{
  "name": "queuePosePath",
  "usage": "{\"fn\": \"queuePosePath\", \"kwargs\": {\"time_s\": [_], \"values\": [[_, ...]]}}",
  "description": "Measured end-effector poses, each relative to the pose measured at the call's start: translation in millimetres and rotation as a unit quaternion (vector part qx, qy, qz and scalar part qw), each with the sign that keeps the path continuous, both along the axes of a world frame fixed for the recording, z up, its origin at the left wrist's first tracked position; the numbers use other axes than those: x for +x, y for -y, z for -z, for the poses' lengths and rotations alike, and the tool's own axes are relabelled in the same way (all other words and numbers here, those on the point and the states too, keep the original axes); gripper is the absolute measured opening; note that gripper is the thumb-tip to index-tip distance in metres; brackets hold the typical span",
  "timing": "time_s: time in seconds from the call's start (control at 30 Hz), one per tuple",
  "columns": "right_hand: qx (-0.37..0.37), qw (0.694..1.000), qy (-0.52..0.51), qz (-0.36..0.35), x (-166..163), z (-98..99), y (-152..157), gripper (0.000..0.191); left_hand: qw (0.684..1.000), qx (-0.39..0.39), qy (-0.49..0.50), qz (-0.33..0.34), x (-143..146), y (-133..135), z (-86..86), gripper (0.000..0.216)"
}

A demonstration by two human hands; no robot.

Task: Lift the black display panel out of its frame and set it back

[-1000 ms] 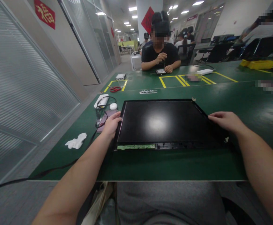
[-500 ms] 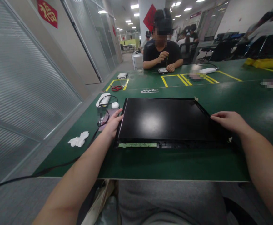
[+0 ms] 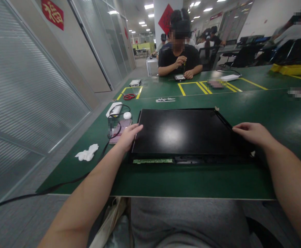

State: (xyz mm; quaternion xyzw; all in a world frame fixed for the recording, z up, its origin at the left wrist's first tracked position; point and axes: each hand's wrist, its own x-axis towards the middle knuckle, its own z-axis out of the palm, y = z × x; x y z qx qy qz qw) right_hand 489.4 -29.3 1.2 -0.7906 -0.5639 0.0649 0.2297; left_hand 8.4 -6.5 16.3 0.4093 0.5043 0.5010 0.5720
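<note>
Gripping panel (image 3: 181, 132) by left edge with left hand (image 3: 128, 136) and right edge with right hand (image 3: 251, 133) (fingers on top), over green table (image 3: 181, 179).

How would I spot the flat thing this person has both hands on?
On the long green table, straight ahead of the wearer, lies a large black panel, left hand at its left edge, right hand at its right. It is the biggest item there, glossy, with a thin green circuit strip along its near edge.

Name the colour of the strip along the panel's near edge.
The strip is light green, seen best in the head view.
</note>
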Motion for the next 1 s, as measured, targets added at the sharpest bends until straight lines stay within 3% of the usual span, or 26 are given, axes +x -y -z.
{"fn": "queuePosePath", "kwargs": {"time_s": [0.1,0.3,0.47,0.63,0.77,1.0], "values": [[0.0,1.0,-0.002,-0.001,-1.8,-1.4,1.0,0.022,0.997,0.039,-0.057,0.046,-2.2,4.2,2.2,0.055],[0.0,1.0,-0.011,-0.003,-1.6,-0.4,0.7,0.022,0.99,0.046,-0.119,0.053,-5.2,3.5,3.8,0.065],[-0.001,1.0,-0.025,0.0,-2.3,0.2,0.3,0.021,0.978,0.106,-0.18,0.004,-5.1,2.5,1.7,0.057],[0.002,0.999,-0.045,0.011,-4.3,-2.9,2.4,0.021,0.977,0.134,-0.163,0.039,-4.6,3.9,-2.8,0.057],[0.028,0.995,-0.086,0.047,-5.1,-7.8,6.5,0.033,0.97,0.184,-0.146,0.053,-5.7,1.8,-2.3,0.063],[0.048,0.97,-0.235,0.047,-10.7,-13.0,5.5,0.046,0.956,0.262,-0.126,0.048,-3.9,4.7,-6.6,0.06]]}}
